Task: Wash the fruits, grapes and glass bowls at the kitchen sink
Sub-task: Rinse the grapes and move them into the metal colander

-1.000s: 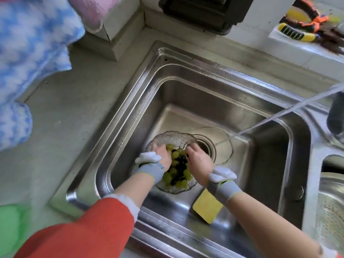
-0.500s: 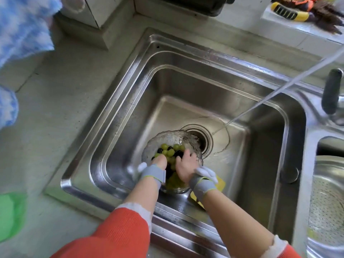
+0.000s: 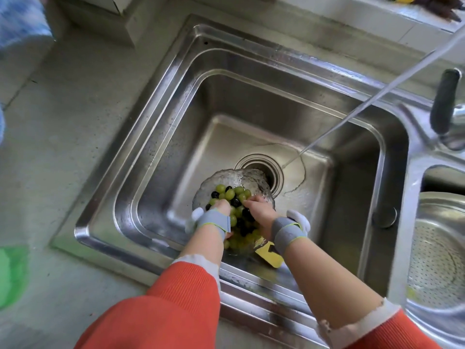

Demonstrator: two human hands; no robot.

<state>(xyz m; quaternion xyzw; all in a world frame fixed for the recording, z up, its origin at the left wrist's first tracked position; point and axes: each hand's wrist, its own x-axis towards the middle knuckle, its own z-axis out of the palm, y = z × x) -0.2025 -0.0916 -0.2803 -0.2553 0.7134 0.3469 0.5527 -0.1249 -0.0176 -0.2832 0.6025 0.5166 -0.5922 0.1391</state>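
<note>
A clear ribbed glass bowl (image 3: 234,175) stands on the floor of the left sink basin (image 3: 181,79), just in front of the drain (image 3: 266,165). It holds green and dark grapes (image 3: 231,193). Both hands are inside the bowl. My left hand (image 3: 221,207) has its fingers curled down into the grapes on the left side. My right hand (image 3: 260,211) lies on the grapes on the right, fingers reaching toward the left hand. Each wrist wears a grey band. A thin water stream (image 3: 377,96) falls from the upper right and lands right of the drain, beside the bowl.
A yellow sponge (image 3: 270,256) lies in the basin under my right wrist. A steel colander (image 3: 437,263) sits in the right basin, with a black faucet handle (image 3: 444,102) above it. A green object (image 3: 10,273) and a blue cloth (image 3: 20,21) are on the left counter.
Both hands have slid toward the near side of the bowl, uncovering grapes at its far side. The bowl stays by the drain and the water keeps running.
</note>
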